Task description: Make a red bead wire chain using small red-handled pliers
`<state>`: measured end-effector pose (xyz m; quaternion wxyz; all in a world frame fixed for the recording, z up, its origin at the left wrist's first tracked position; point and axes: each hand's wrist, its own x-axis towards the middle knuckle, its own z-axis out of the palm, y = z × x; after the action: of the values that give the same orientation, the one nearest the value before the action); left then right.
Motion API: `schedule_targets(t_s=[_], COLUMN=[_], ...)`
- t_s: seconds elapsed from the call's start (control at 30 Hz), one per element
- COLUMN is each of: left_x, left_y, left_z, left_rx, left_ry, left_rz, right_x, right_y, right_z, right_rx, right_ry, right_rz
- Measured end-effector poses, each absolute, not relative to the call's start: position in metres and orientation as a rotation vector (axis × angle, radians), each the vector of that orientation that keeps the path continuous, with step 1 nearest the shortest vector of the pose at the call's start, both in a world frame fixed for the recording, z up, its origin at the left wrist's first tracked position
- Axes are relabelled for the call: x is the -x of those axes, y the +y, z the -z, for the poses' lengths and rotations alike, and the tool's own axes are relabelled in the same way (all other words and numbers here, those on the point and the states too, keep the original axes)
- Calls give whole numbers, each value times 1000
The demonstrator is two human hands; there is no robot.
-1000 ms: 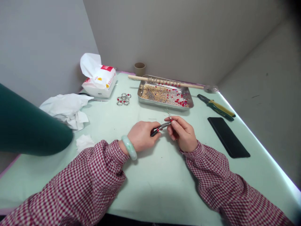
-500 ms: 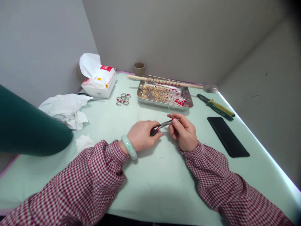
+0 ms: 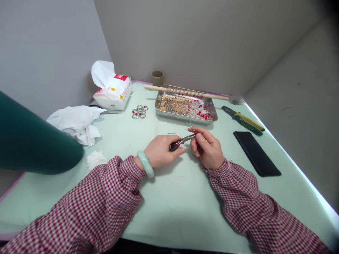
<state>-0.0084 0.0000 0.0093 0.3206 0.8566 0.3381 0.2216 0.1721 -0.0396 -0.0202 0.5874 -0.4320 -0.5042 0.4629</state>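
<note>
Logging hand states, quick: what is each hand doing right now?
Left hand: closed on small pliers.
Right hand: fingers pinch a thin wire piece with a red bead.

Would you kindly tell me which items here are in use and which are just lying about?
In use: left hand, small pliers, right hand, red bead on wire.
Lying about: bead tray, green pliers, phone, tissue pack, ring cluster.

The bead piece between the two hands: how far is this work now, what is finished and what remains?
Done: a small pile of finished rings lies beside the tissue pack. In hand: the left hand holds small pliers on a wire piece with a red bead, pinched by the right hand. Left: many loose beads lie in the metal tray.
</note>
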Motion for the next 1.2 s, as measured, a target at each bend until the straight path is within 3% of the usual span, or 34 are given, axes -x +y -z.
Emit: schedule_targets(t_s=[0.33,0.83,1.03,1.2], left_x=[7,8,7,7], left_y=[1,1,0,0], left_z=[-10,-10,-6,-4], left_rx=[-2208,-2178,-2253,-2283], left_ry=[820,782,855,911], left_rz=[-575,-579,-684,-688], right_x=[-172,-170,-173,-174], right_y=[-40,-42,-43,-43], right_z=[15,20,17,20], right_rx=[914,1055,1172,1204], right_ry=[-1136,-1301,-1492,-1503], right_rz=[-1216,-919,-596,-609])
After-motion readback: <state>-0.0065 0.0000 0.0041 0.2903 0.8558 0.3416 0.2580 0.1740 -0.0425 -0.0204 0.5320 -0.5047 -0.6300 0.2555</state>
